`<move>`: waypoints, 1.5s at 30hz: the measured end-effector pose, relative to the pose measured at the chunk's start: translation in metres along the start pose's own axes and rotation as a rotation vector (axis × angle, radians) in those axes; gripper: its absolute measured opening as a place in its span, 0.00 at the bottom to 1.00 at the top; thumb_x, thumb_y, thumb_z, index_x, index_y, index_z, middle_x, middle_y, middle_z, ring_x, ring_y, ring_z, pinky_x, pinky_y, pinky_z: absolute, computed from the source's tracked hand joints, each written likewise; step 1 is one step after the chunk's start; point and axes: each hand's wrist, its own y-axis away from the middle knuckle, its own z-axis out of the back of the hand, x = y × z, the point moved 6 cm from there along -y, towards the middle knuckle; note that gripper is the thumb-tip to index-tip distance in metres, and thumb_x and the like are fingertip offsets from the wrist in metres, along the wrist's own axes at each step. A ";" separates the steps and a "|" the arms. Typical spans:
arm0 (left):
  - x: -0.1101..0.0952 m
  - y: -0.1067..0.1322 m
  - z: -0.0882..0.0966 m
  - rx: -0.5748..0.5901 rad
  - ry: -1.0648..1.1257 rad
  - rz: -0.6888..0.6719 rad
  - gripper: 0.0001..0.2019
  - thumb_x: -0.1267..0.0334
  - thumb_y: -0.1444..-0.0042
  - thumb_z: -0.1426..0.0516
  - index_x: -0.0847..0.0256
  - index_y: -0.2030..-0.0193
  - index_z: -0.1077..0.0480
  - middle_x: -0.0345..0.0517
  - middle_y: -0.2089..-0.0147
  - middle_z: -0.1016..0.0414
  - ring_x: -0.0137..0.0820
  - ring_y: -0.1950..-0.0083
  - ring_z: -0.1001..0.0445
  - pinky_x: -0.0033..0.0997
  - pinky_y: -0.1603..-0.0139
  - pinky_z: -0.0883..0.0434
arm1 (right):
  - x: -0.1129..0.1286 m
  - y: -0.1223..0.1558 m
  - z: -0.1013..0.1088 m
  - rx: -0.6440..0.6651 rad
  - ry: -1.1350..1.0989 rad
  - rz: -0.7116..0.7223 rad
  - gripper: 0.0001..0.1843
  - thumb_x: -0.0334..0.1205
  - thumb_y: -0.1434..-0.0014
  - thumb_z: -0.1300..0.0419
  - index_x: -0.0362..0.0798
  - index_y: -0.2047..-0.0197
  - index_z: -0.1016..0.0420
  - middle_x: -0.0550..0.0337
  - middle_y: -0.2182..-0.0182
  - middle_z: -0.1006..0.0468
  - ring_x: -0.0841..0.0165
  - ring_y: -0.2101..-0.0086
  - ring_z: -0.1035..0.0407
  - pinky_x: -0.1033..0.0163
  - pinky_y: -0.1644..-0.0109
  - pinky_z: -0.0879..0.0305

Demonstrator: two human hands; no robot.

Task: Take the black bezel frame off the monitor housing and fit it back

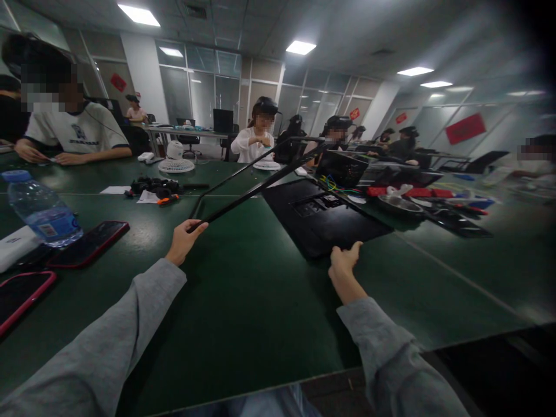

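My left hand [185,238] is closed around the near corner of a thin black rectangular frame [256,190], like a screen bezel. The frame is raised above the table, tilted, its far end reaching up and to the right. At the near edge of a flat black panel [347,223] is my right hand [345,266], thumb over the edge and fingers curled, seeming to grip it; the fingertips are partly hidden. The panel has a recessed section with small parts near its far side.
The green table [243,324] carries a water bottle [41,208] and phones [89,243] at left. Black gear [154,186] and small white fans [176,159] lie farther back. At right are a metal bowl [399,205], coloured wires [334,184] and tools. Other people sit around.
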 end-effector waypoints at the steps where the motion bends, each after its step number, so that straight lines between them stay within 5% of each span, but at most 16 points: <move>1: 0.000 0.000 0.001 -0.005 -0.002 0.001 0.31 0.39 0.57 0.32 0.63 0.55 0.23 0.50 0.59 0.19 0.39 0.56 0.23 0.38 0.54 0.29 | 0.000 0.003 -0.006 0.009 -0.021 -0.022 0.52 0.41 0.49 0.43 0.44 0.24 0.59 0.60 0.62 0.27 0.65 0.62 0.28 0.57 0.52 0.28; 8: -0.002 -0.002 0.003 -0.001 -0.096 -0.049 0.29 0.39 0.56 0.32 0.61 0.56 0.22 0.49 0.58 0.19 0.40 0.57 0.22 0.40 0.54 0.27 | 0.017 -0.002 -0.056 0.473 -0.156 -0.019 0.48 0.38 0.51 0.42 0.50 0.26 0.46 0.60 0.68 0.24 0.66 0.70 0.29 0.60 0.65 0.27; 12: -0.008 -0.002 0.006 0.002 -0.249 -0.155 0.26 0.39 0.54 0.33 0.59 0.58 0.22 0.50 0.56 0.20 0.42 0.53 0.23 0.44 0.48 0.28 | 0.021 -0.030 -0.071 0.682 -0.103 -0.108 0.42 0.35 0.52 0.39 0.49 0.32 0.36 0.60 0.71 0.22 0.63 0.69 0.26 0.57 0.62 0.26; 18: -0.027 0.005 0.003 0.033 -0.393 -0.311 0.20 0.42 0.50 0.34 0.56 0.60 0.21 0.49 0.57 0.22 0.42 0.52 0.25 0.46 0.46 0.29 | 0.012 -0.083 -0.046 0.315 -0.244 -0.005 0.23 0.47 0.47 0.37 0.48 0.48 0.25 0.55 0.66 0.20 0.62 0.63 0.24 0.50 0.50 0.28; 22: -0.029 0.002 -0.003 0.090 -0.442 -0.352 0.21 0.40 0.51 0.34 0.56 0.60 0.21 0.49 0.57 0.23 0.42 0.53 0.25 0.47 0.46 0.28 | 0.021 -0.080 -0.043 0.523 -0.446 -0.060 0.27 0.63 0.40 0.44 0.49 0.50 0.28 0.48 0.62 0.18 0.56 0.58 0.22 0.47 0.46 0.30; 27: -0.021 -0.013 -0.003 0.124 -0.478 -0.354 0.24 0.37 0.50 0.35 0.55 0.58 0.22 0.49 0.55 0.23 0.43 0.51 0.25 0.47 0.45 0.28 | 0.045 -0.070 -0.043 0.725 -0.369 -0.147 0.40 0.74 0.39 0.61 0.49 0.53 0.27 0.43 0.59 0.19 0.53 0.54 0.23 0.48 0.50 0.28; 30: -0.018 -0.022 -0.004 0.144 -0.500 -0.379 0.25 0.36 0.51 0.35 0.55 0.58 0.22 0.48 0.55 0.22 0.43 0.51 0.25 0.47 0.45 0.28 | 0.042 -0.073 -0.043 0.735 -0.273 -0.101 0.32 0.70 0.45 0.43 0.49 0.55 0.26 0.50 0.64 0.20 0.58 0.62 0.24 0.53 0.57 0.26; 33: -0.014 -0.028 -0.009 0.187 -0.506 -0.410 0.24 0.37 0.52 0.35 0.54 0.59 0.22 0.48 0.55 0.22 0.43 0.51 0.25 0.47 0.45 0.29 | 0.023 -0.075 -0.046 0.650 -0.120 -0.063 0.25 0.55 0.54 0.30 0.47 0.59 0.25 0.56 0.72 0.23 0.63 0.70 0.28 0.57 0.63 0.29; 38: -0.004 -0.040 -0.019 0.263 -0.536 -0.403 0.21 0.39 0.50 0.35 0.53 0.59 0.22 0.47 0.55 0.20 0.44 0.49 0.25 0.47 0.45 0.30 | 0.006 -0.074 -0.046 0.322 0.126 0.136 0.18 0.48 0.46 0.39 0.47 0.55 0.25 0.53 0.67 0.21 0.59 0.64 0.27 0.53 0.56 0.30; 45: 0.012 -0.047 -0.024 0.325 -0.726 -0.339 0.19 0.42 0.46 0.36 0.51 0.54 0.23 0.47 0.48 0.21 0.47 0.43 0.28 0.52 0.40 0.40 | 0.008 -0.059 -0.052 0.220 0.392 0.473 0.17 0.42 0.45 0.43 0.44 0.54 0.25 0.42 0.60 0.24 0.52 0.55 0.32 0.43 0.44 0.35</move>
